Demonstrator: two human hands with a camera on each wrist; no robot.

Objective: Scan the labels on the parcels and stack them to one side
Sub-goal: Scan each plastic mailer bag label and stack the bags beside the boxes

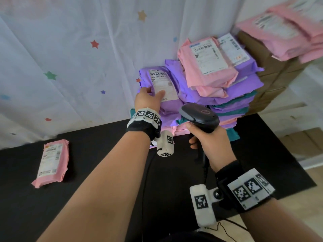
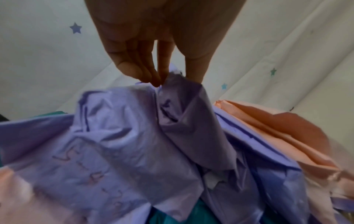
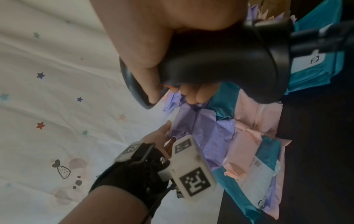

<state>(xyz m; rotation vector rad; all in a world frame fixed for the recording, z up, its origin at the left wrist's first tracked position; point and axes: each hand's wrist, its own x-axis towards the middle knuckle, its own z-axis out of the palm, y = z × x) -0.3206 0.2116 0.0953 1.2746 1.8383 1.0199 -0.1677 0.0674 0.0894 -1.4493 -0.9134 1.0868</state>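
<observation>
Left hand [image 1: 147, 99] pinches the purple parcel [image 1: 161, 88] on the pile's edge; right hand [image 1: 212, 145] wraps the barcode scanner [image 1: 201, 117].

Your purple parcel [image 1: 162, 88] leans tilted against the tall pile of parcels [image 1: 225, 91], its white label [image 1: 161, 84] facing up, barcode at the far end. A pink parcel [image 1: 51, 163] lies flat, label up, well apart on the left.

left arm stretched forward, left hand [image 1: 147, 98] pinching the purple parcel [image 1: 167, 102], right hand [image 1: 208, 142] wrapped round scanner [image 1: 201, 116] just beside that parcel
</observation>
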